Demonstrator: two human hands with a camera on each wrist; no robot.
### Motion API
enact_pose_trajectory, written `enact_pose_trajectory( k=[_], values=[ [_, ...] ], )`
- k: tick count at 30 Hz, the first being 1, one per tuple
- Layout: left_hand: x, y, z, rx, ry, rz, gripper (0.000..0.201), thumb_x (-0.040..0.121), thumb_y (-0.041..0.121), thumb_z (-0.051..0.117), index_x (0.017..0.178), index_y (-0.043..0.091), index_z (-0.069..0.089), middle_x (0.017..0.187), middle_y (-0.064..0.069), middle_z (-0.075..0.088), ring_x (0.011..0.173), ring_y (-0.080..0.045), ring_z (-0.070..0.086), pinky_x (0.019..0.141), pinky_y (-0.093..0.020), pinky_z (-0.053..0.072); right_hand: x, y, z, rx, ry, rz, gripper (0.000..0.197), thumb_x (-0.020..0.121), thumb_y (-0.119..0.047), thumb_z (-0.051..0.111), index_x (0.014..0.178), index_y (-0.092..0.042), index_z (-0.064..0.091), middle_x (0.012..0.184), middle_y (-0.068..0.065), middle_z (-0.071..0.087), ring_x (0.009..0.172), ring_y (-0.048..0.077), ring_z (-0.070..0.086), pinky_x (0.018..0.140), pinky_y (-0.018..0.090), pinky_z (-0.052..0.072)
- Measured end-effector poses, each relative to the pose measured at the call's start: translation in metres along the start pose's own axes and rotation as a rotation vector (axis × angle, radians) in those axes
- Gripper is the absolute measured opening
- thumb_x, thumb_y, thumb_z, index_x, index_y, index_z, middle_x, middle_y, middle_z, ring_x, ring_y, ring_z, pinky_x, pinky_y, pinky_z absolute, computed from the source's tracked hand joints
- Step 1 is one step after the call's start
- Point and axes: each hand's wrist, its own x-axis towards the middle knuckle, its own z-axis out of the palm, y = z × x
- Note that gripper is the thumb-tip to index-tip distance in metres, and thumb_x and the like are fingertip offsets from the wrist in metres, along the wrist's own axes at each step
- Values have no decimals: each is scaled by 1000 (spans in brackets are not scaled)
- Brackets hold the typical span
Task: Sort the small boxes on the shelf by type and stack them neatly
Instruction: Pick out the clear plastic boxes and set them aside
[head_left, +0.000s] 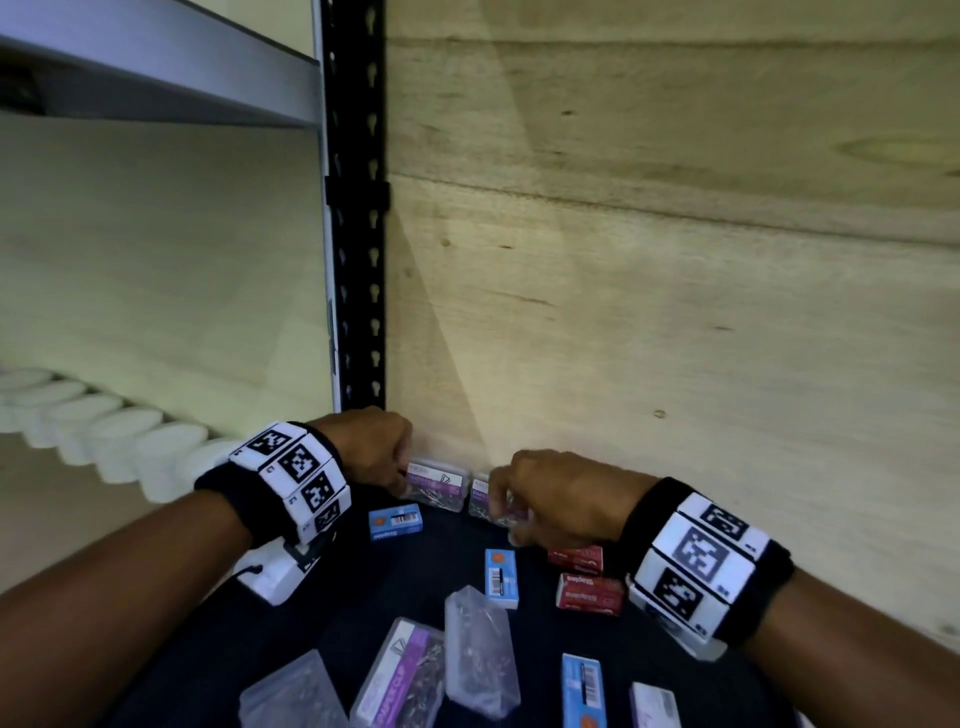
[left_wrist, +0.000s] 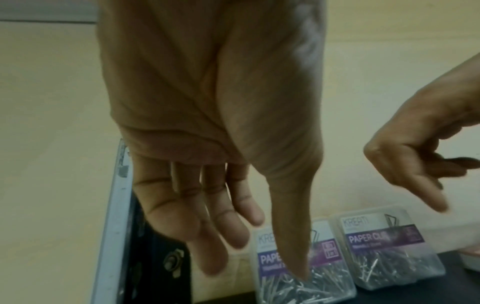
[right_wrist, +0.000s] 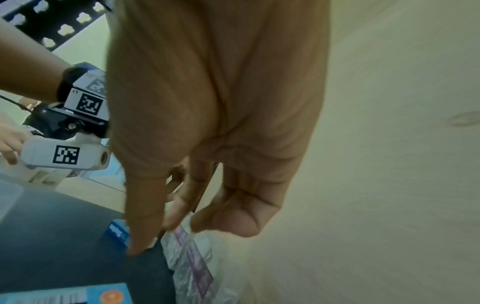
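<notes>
Two clear paper clip boxes with purple labels stand side by side against the wooden back wall: the left box (head_left: 439, 483) (left_wrist: 330, 273) and the right box (head_left: 480, 491) (left_wrist: 389, 251) (right_wrist: 192, 259). My left hand (head_left: 402, 480) (left_wrist: 257, 267) hangs open at the left box, thumb down in front of its face, gripping nothing. My right hand (head_left: 498, 499) (right_wrist: 168, 236) (left_wrist: 415, 164) hovers open just above the right box, fingers loose. Loose on the dark shelf (head_left: 363, 597) lie blue staple boxes (head_left: 396, 522) (head_left: 501, 578) and red staple boxes (head_left: 589, 595).
Nearer to me lie more clear paper clip boxes (head_left: 400, 675) (head_left: 480, 649) and another blue box (head_left: 583, 691). A black perforated upright (head_left: 358, 208) stands at the back left corner. Beyond it, a row of white round lids (head_left: 104, 431) lines the neighbouring shelf.
</notes>
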Motion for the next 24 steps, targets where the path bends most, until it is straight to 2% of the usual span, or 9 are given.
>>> enact_pose_trajectory(
  k=[3, 6, 8, 13, 19, 24],
  values=[
    [-4, -2, 6, 23, -136, -15, 38, 68, 46, 83, 92, 22, 68, 93, 6, 69, 88, -14, 64, 85, -34, 55, 3, -6, 2, -67, -145, -94, 46, 89, -18, 70, 132, -28, 56, 126, 3, 51, 108, 21, 53, 79, 28, 40],
    [-6, 2, 13, 75, -192, -20, 47, 67, 45, 84, 104, 22, 67, 103, 5, 67, 94, -15, 63, 88, -32, 54, 8, -9, 9, -133, -195, -139, 58, 85, -12, 72, 137, -31, 54, 134, 4, 49, 122, 25, 47, 95, 35, 44],
    [-8, 6, 17, 99, -204, -10, 52, 69, 42, 84, 112, 19, 66, 109, 3, 66, 98, -16, 63, 88, -30, 53, 10, -11, 12, -160, -218, -144, 60, 85, -10, 72, 138, -31, 53, 136, 3, 48, 124, 25, 42, 97, 36, 41],
    [-9, 10, 19, 117, -198, 7, 46, 70, 37, 85, 108, 18, 68, 105, 0, 68, 94, -18, 65, 85, -32, 55, 15, -11, 18, -128, -170, -183, 54, 81, -7, 76, 130, -24, 60, 129, 5, 55, 117, 24, 53, 84, 27, 38],
    [-21, 15, 7, 104, -191, 30, 42, 74, 33, 83, 110, 17, 67, 106, 0, 68, 93, -17, 63, 85, -29, 53, 12, -6, 11, -127, -114, -143, 50, 80, -15, 79, 126, -19, 62, 127, 6, 55, 114, 25, 55, 92, 34, 46],
    [-32, 38, -15, 111, -164, 59, 43, 75, 34, 82, 112, 19, 66, 99, 5, 63, 91, -15, 59, 82, -27, 50, -16, 8, -11, -114, -23, -52, 47, 80, -23, 79, 124, -20, 62, 124, 3, 52, 111, 23, 53, 79, 29, 39]
  ],
)
